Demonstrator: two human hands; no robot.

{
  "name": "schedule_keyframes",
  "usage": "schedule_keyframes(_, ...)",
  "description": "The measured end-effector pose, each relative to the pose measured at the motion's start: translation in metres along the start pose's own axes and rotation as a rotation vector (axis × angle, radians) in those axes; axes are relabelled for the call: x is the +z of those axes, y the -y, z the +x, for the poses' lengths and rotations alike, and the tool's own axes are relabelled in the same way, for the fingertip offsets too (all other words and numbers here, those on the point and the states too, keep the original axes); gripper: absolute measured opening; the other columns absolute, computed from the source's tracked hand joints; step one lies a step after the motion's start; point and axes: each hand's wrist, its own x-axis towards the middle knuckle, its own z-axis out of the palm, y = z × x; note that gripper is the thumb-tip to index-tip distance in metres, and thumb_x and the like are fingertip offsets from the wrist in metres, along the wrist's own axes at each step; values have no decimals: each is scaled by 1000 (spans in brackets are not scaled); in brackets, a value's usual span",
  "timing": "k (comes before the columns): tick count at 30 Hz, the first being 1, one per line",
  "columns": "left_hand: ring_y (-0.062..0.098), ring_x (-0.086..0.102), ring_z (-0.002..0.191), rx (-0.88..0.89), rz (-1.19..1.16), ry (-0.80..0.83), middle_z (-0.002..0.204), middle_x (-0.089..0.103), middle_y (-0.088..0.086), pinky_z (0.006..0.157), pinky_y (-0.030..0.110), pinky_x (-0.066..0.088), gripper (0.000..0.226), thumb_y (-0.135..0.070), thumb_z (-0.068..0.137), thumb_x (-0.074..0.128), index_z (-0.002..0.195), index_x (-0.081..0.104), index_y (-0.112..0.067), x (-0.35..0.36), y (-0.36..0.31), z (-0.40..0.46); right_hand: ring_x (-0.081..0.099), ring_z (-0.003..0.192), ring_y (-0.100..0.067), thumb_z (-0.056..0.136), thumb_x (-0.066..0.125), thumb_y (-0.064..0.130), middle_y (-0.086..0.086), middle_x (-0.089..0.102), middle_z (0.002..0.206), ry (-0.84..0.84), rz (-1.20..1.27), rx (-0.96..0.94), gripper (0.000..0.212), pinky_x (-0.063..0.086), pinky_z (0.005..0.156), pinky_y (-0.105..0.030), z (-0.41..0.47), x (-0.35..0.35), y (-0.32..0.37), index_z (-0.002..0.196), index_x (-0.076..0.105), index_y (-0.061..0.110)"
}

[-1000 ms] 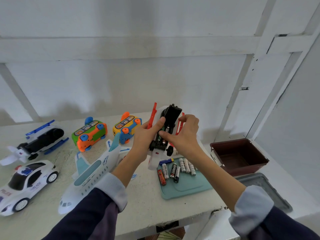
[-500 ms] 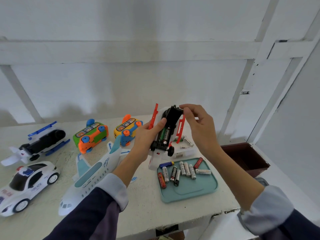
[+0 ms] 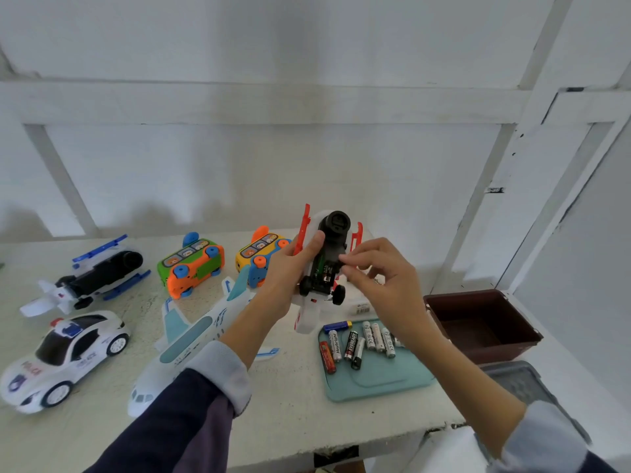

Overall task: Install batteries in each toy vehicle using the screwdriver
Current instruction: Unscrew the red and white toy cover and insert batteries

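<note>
Left hand (image 3: 283, 278) grips the glossy plastic toy helicopter (image 3: 324, 264) belly-up; right hand (image 3: 379, 268), fingers curled, pinches at its battery bay; below it, cylindrical batteries (image 3: 358, 343) on a smooth teal tray (image 3: 386, 380); speckled white surface (image 3: 293, 397), whitewashed wall behind.

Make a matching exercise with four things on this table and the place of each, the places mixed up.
Things:
1. red helicopter toy
2. police car
3. batteries
4. brown bin

Places:
A. on the teal tray
B. at the right end of the table
C. gripped in the left hand, off the table
D. at the near left of the table

Pairs: 1-C, 2-D, 3-A, 4-B
</note>
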Motion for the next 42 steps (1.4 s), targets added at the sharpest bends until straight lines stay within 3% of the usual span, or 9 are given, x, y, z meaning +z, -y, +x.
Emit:
schedule_keyframes(4,10,67,77,0,-27,-8,88,70,0,52,16,50,26,-42,86,62,104,63,-22,-2,2,0,55,87,-11,78,71,9,3,57,91,-9,-53,-31,16,45,66,-27,-6,11,-8,85,72,23)
schedule_keyframes(7,10,64,75,-8,-53,-24,86,68,0,46,12,47,15,-39,88,62,94,60,-25,-2,2,0,54,86,-10,78,72,9,5,56,91,-6,-86,-22,12,43,65,-20,-6,15,-9,81,72,20)
schedule_keyframes(18,10,69,73,-2,-66,16,84,71,-2,57,22,54,14,-35,86,65,96,61,-26,-6,9,2,52,80,-10,77,71,2,-1,56,85,9,-106,41,5,41,63,-16,-6,24,-11,73,69,3)
schedule_keyframes(24,12,70,74,22,-29,23,85,72,-1,56,22,54,20,-23,81,72,98,62,-22,-11,9,3,59,77,-13,76,72,1,2,59,84,31,87,191,11,52,70,-26,-4,23,-7,72,72,12)
schedule_keyframes(30,24,71,86,31,22,-26,98,72,10,66,32,58,41,-20,79,75,117,61,-13,-18,7,5,59,76,-13,74,73,1,-3,61,81,69,93,313,15,49,70,-18,7,29,-4,68,65,12)
schedule_keyframes(33,23,71,84,78,55,-60,97,72,9,73,36,59,36,-22,79,75,112,62,-18,-29,-5,6,60,75,-14,77,72,6,-5,66,79,91,151,278,8,51,72,-22,12,34,1,73,67,10)
schedule_keyframes(35,16,72,77,107,60,-105,91,72,3,68,31,59,28,-22,80,74,104,61,-22,-43,-18,6,59,75,-14,79,70,9,-4,67,79,104,174,259,3,50,72,-22,17,38,2,77,68,9)
schedule_keyframes(38,9,71,65,140,32,-188,83,72,-2,56,24,56,25,-19,80,73,102,62,-20,-72,-36,2,58,72,-13,80,69,6,2,67,80,254,73,209,4,48,65,-19,24,50,-7,80,72,9)
schedule_keyframes(42,12,72,69,146,-11,-289,87,72,2,64,30,60,19,-17,82,72,98,63,-21,-107,-42,-9,56,75,-11,83,65,2,0,69,92,680,-289,47,15,38,67,-6,26,82,-28,90,75,10)
